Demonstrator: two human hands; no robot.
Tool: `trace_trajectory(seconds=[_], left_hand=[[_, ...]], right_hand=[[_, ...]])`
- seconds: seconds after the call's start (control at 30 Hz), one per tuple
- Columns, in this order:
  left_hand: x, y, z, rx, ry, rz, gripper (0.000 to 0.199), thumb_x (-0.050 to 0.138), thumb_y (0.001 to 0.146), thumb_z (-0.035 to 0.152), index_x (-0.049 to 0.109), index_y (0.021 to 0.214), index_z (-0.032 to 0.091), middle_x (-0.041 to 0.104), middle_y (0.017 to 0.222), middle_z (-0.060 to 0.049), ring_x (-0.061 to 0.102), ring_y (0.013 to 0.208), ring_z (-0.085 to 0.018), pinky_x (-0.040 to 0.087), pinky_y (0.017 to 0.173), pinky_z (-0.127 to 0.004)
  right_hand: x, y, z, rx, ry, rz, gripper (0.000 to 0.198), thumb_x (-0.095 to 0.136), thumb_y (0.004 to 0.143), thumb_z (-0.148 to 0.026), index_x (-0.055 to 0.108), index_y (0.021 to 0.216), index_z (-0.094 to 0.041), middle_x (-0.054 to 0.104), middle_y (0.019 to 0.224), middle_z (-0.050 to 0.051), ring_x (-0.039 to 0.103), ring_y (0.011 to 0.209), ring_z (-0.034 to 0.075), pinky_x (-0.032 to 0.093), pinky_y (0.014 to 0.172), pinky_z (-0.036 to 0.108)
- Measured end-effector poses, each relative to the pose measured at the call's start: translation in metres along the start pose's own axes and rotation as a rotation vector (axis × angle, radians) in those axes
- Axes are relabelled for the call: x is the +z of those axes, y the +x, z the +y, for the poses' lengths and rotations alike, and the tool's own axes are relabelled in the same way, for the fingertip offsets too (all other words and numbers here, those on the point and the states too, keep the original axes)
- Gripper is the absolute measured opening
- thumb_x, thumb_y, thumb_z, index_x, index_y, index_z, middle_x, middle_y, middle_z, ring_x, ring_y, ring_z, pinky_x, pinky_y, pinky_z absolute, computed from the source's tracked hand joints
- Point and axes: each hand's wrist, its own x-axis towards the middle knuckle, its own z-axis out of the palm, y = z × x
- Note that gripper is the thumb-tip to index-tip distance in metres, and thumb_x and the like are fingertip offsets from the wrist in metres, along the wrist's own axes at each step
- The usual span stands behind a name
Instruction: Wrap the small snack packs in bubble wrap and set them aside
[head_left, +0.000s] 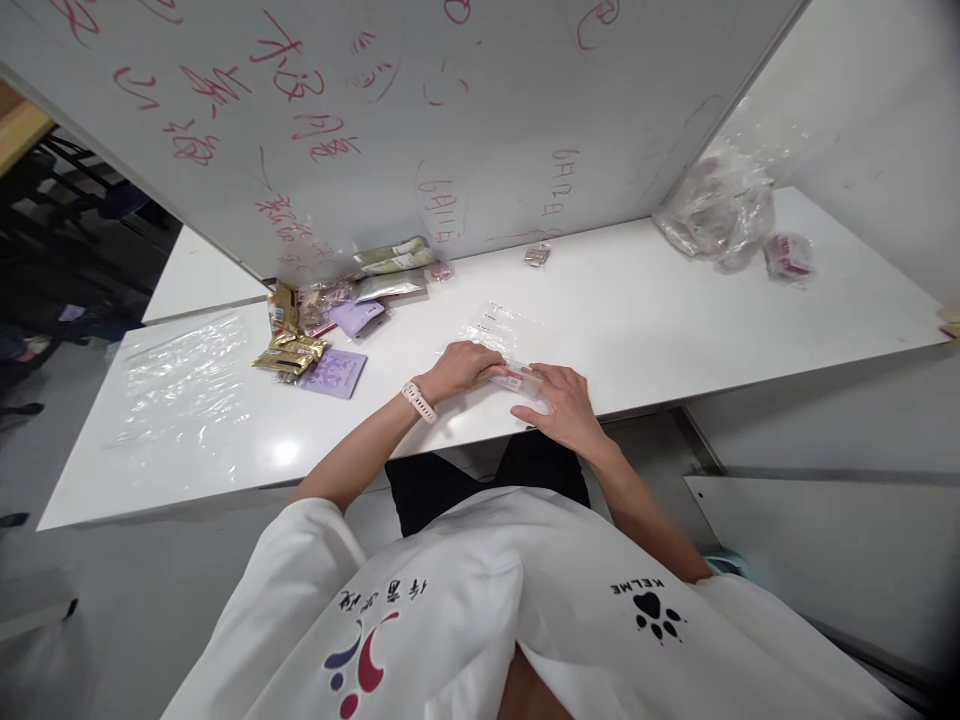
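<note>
A clear plastic bag lies on the white table in front of me, its near part folded over. Something small with red or pink on it shows through the folded plastic. My left hand, with a pale band on the wrist, has its fingers closed on the left side of the fold. At the right end of the bag, my right hand rests with its fingers stretched out over the plastic and its thumb apart, nearer the table's edge.
Left of my hands is a pile of gold packets, purple packets and green-silver pouches. Clear plastic sheets lie farther left. A whiteboard stands behind. A small packet, bulging plastic bag and pink-wrapped pack sit rightward.
</note>
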Motion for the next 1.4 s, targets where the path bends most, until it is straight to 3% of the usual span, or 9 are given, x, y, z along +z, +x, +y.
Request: trace_trajectory(seconds=[0.2, 0.33, 0.5, 0.67, 0.83, 0.97, 1.07, 1.23, 1.4], left_hand=[[-0.006, 0.039, -0.003, 0.004, 0.015, -0.089, 0.032, 0.051, 0.098, 0.041, 0.066, 0.082, 0.019, 0.069, 0.08, -0.006, 0.06, 0.073, -0.019, 0.038, 0.063, -0.03], [0.004, 0.046, -0.003, 0.015, -0.012, 0.007, 0.02, 0.058, 0.094, 0.037, 0.064, 0.094, 0.018, 0.069, 0.097, -0.008, 0.059, 0.088, -0.022, 0.042, 0.073, -0.032], [0.019, 0.023, 0.001, 0.052, 0.018, 0.134, 0.027, 0.042, 0.102, 0.032, 0.064, 0.097, 0.018, 0.069, 0.108, -0.01, 0.059, 0.101, -0.022, 0.044, 0.088, -0.036], [0.025, -0.01, -0.01, 0.163, -0.019, 0.128, 0.046, 0.055, 0.096, 0.049, 0.054, 0.133, 0.022, 0.056, 0.142, -0.012, 0.048, 0.134, -0.026, 0.032, 0.116, -0.048], [0.026, -0.013, -0.02, 0.064, -0.07, 0.193, 0.041, 0.048, 0.099, 0.046, 0.058, 0.13, 0.022, 0.057, 0.136, -0.015, 0.054, 0.125, -0.025, 0.05, 0.096, -0.04], [0.015, 0.003, -0.022, 0.047, -0.082, 0.154, 0.042, 0.047, 0.099, 0.051, 0.064, 0.122, 0.02, 0.067, 0.116, -0.013, 0.061, 0.105, -0.024, 0.05, 0.082, -0.035], [0.0, 0.022, -0.026, 0.03, -0.056, 0.07, 0.043, 0.045, 0.099, 0.052, 0.07, 0.108, 0.018, 0.071, 0.103, -0.011, 0.06, 0.101, -0.026, 0.045, 0.085, -0.038], [-0.01, 0.058, -0.035, -0.069, 0.06, 0.011, 0.038, 0.049, 0.098, 0.049, 0.07, 0.101, 0.018, 0.065, 0.12, -0.014, 0.05, 0.112, -0.03, 0.034, 0.097, -0.046], [0.002, 0.08, -0.03, -0.212, 0.056, 0.131, 0.022, 0.066, 0.089, 0.033, 0.066, 0.109, 0.021, 0.063, 0.123, -0.01, 0.048, 0.117, -0.029, 0.031, 0.101, -0.046]], right_hand=[[0.019, 0.011, 0.004, 0.242, 0.113, 0.235, 0.031, 0.049, 0.097, -0.042, 0.07, 0.085, -0.022, 0.072, 0.102, 0.006, 0.059, 0.097, 0.023, 0.039, 0.089, 0.04], [0.022, 0.015, 0.004, 0.31, 0.155, 0.285, 0.021, 0.055, 0.092, -0.037, 0.065, 0.099, -0.02, 0.071, 0.094, 0.004, 0.061, 0.083, 0.02, 0.039, 0.088, 0.039], [0.018, 0.01, 0.003, 0.227, 0.019, 0.253, 0.023, 0.048, 0.094, -0.027, 0.069, 0.103, -0.022, 0.069, 0.102, 0.006, 0.057, 0.093, 0.023, 0.039, 0.086, 0.037], [0.016, 0.005, 0.005, 0.122, 0.018, 0.233, 0.033, 0.04, 0.099, -0.023, 0.071, 0.109, -0.022, 0.068, 0.111, 0.007, 0.055, 0.101, 0.023, 0.04, 0.088, 0.036], [0.014, 0.0, 0.007, 0.017, -0.052, 0.163, 0.042, 0.056, 0.094, -0.05, 0.066, 0.123, -0.022, 0.066, 0.117, 0.008, 0.054, 0.104, 0.025, 0.039, 0.09, 0.039], [0.015, 0.006, 0.01, 0.002, -0.093, 0.188, 0.042, 0.053, 0.096, -0.05, 0.065, 0.124, -0.02, 0.067, 0.115, 0.009, 0.053, 0.102, 0.025, 0.039, 0.087, 0.038], [0.017, 0.022, 0.015, 0.073, -0.113, 0.236, 0.037, 0.045, 0.1, -0.047, 0.069, 0.106, -0.02, 0.068, 0.109, 0.01, 0.053, 0.099, 0.025, 0.038, 0.084, 0.038], [0.017, 0.052, 0.026, 0.228, -0.158, 0.219, 0.041, 0.044, 0.1, -0.048, 0.064, 0.079, -0.019, 0.067, 0.096, 0.01, 0.051, 0.094, 0.027, 0.033, 0.082, 0.041], [0.014, 0.069, 0.039, 0.389, -0.072, 0.183, 0.041, 0.049, 0.096, -0.051, 0.06, 0.073, -0.02, 0.065, 0.093, 0.009, 0.052, 0.095, 0.027, 0.035, 0.085, 0.042]])
